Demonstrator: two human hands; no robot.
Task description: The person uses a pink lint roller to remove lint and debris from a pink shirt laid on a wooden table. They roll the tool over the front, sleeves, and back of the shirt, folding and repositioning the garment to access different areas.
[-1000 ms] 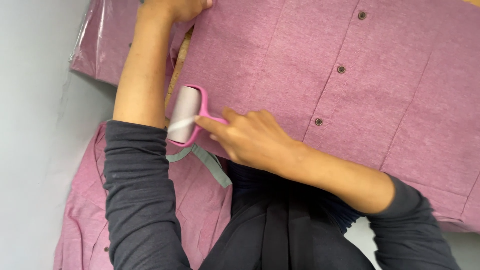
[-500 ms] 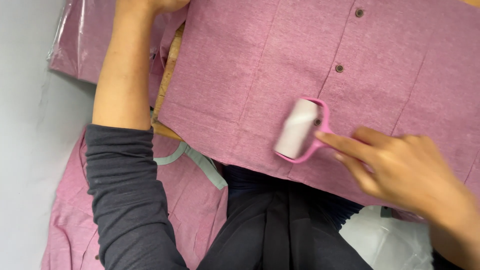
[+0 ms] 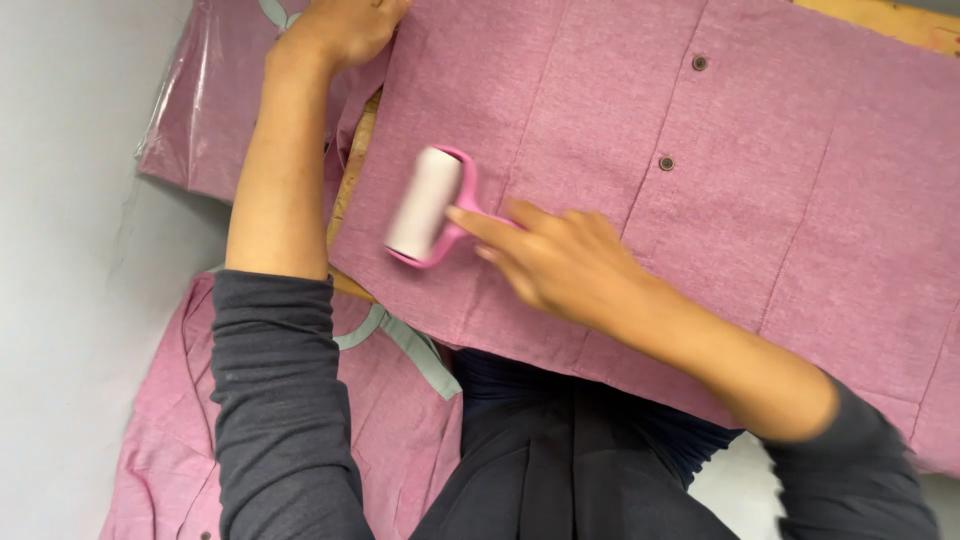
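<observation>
The right hand (image 3: 565, 265) grips the pink handle of a lint roller (image 3: 425, 205), fingers curled shut around it, forefinger stretched along the stem. The white roll lies on the pink shirt (image 3: 780, 190), near its left edge and just in from the hem, with a broad run of open cloth to the right past the row of dark buttons (image 3: 666, 163). The left hand (image 3: 345, 28) presses flat on the shirt's far left corner, holding nothing as far as the frame's top edge allows. A wooden board (image 3: 352, 165) peeks from under the cloth. More pink shirts lie on the grey table (image 3: 70, 250), one bagged (image 3: 195, 110). The roll is blurred.
</observation>
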